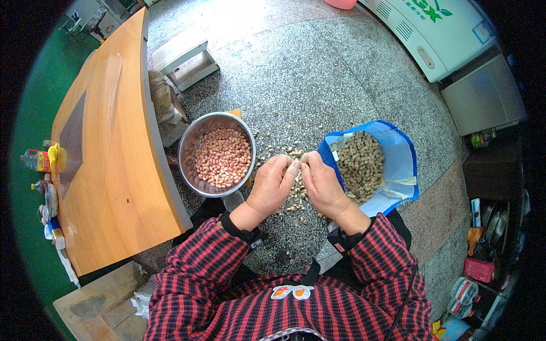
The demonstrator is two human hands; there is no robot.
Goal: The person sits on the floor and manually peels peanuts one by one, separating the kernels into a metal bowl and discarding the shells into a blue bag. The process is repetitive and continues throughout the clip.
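Note:
My left hand (273, 181) and my right hand (320, 183) meet at their fingertips above the floor. Thumbs and forefingers are pinched together; whether a peanut sits between them is too small to tell. To the left of my left hand, a round steel pot (184, 170) holds many shelled pink peanuts (222, 157). A blue-rimmed bag (399, 153) with a pale lining stands open beside my right hand, with unshelled peanuts (362, 166) inside. Broken peanut shells (298, 194) lie scattered on the floor below and between my hands.
A wooden table (115, 170) runs along the left, with bottles at its far edge. Behind the pot stands a white wooden stool (192, 64). A white freezer (426, 34) is at the upper right, above a grey cabinet (484, 96). Shelves with pans line the right.

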